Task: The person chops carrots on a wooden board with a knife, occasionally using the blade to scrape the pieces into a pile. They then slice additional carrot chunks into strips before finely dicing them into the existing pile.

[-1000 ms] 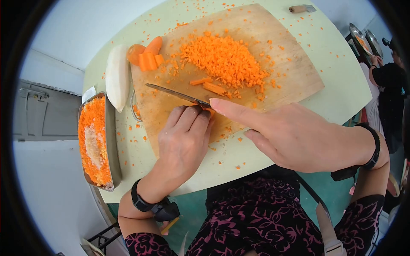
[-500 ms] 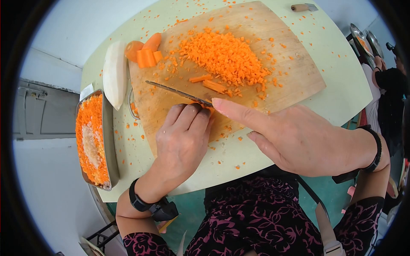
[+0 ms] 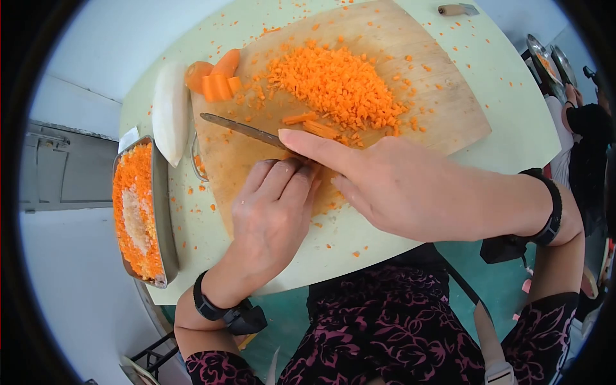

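My right hand [image 3: 410, 186] is wrapped around a knife [image 3: 247, 131], its index finger stretched along the spine and the handle hidden in the palm. The blade points left across the wooden cutting board [image 3: 449, 96]. Right beside the blade, my left hand [image 3: 273, 202] presses down with curled fingers on a piece of carrot, now almost wholly hidden under them. Just beyond the knife lie a few carrot sticks [image 3: 319, 128]. Behind them spreads a heap of finely diced carrot [image 3: 340, 86]. Larger carrot chunks [image 3: 217, 86] rest at the board's left edge.
A peeled white radish [image 3: 171, 115] lies left of the board. Nearer me on that side, a metal tray [image 3: 168, 224] holds diced carrot and a pale chopped heap. A wooden-handled tool [image 3: 457, 10] lies at the far right. Another person [image 3: 587, 135] is at the right edge.
My right hand and the knife have shifted left and slightly away from me, the blade reaching further across the board. My left hand stays nearly in place.
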Action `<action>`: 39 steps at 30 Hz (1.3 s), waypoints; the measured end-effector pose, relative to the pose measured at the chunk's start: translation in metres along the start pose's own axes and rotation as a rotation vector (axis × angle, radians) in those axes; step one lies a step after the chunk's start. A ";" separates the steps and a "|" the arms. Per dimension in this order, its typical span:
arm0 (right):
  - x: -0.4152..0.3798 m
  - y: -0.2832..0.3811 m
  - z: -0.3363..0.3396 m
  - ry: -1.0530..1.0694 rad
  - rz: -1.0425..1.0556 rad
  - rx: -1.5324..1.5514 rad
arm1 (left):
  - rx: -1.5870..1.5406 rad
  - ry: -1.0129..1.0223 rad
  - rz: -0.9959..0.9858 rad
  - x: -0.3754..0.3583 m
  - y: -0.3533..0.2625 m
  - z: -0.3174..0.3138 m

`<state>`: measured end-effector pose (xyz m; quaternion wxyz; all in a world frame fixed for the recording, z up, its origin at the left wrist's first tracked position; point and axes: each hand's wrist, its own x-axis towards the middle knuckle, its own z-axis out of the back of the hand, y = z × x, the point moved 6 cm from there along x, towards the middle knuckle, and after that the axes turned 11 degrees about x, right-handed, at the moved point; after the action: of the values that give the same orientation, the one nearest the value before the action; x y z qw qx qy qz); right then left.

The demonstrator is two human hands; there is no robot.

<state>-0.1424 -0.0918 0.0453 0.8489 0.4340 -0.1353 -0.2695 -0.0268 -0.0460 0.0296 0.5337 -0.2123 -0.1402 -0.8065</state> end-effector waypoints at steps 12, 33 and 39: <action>-0.023 0.011 0.007 0.057 -0.042 -0.118 | 0.017 -0.003 0.020 0.000 0.000 0.000; 0.011 0.002 0.013 -0.051 0.024 -0.044 | -0.079 -0.028 0.070 -0.004 0.003 0.000; -0.013 0.012 0.014 0.022 -0.068 -0.058 | -0.059 -0.051 0.030 -0.003 0.002 0.002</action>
<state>-0.1549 -0.0876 0.0633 0.8530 0.4165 -0.1032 -0.2971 -0.0233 -0.0433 0.0295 0.5357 -0.2503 -0.1266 -0.7965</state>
